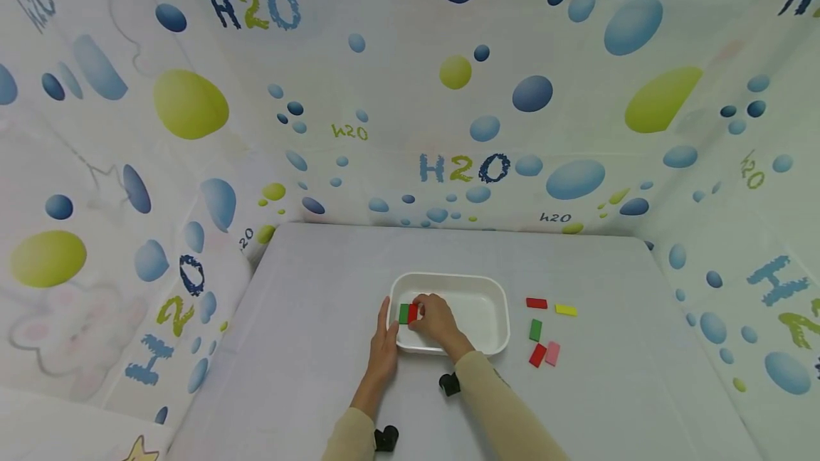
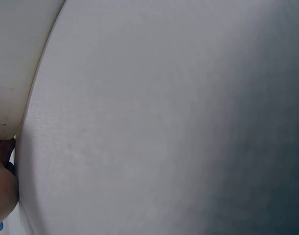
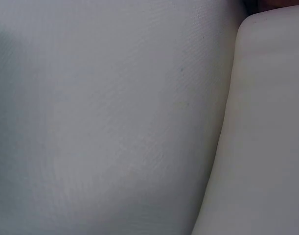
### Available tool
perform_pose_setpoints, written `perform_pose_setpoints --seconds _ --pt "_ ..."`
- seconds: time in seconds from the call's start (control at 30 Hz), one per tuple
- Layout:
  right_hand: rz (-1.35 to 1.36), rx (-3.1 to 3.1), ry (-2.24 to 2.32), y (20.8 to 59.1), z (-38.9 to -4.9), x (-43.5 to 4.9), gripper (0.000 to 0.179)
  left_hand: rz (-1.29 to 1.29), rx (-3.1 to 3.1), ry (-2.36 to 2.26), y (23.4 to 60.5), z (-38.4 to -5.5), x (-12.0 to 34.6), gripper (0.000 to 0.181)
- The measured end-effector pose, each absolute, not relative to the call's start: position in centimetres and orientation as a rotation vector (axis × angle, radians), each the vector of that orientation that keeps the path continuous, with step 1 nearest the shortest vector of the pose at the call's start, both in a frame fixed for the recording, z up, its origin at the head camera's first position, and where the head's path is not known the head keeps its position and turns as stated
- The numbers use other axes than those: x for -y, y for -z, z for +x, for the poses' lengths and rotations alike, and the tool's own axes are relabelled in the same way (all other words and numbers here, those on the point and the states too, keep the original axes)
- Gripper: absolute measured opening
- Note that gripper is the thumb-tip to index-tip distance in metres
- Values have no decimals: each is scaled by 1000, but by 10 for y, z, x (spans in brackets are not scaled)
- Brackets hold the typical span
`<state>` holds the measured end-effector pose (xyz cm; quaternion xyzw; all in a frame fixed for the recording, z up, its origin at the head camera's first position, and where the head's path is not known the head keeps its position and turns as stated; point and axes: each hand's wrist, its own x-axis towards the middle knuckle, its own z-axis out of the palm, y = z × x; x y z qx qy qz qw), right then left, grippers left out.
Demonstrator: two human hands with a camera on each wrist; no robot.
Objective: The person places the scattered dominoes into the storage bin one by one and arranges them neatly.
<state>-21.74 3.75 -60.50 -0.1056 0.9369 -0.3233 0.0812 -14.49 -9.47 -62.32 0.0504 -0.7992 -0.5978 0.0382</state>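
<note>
Sleeves cut off by bottom edge. Left hand, fingers fairly straight, against left end of white tray. Right hand, fingers curled, pinches red block inside tray, partly covering it, beside green block. Wrist views miss grip. Five loose pieces right of tray. Backdrop cropped above.

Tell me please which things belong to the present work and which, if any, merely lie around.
In the work: white tray; green block, red block inside; left hand; right hand; likely five loose blocks.
Background, seemingly: printed backdrop; white tabletop.
</note>
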Motion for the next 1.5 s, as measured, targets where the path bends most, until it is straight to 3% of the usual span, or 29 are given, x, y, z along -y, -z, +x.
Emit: perform_pose_setpoints --seconds 0.43,0.93,1.5 --pt "-296 -2787 1018 605 -216 -41 55 150 2453 1836 624 -145 93 53" --pt "-295 -2767 1180 603 -214 -51 58 153 2435 1863 624 -145 92 53" --pt "-355 -2821 1624 545 -191 -103 55 182 2423 1929 624 -147 91 54"
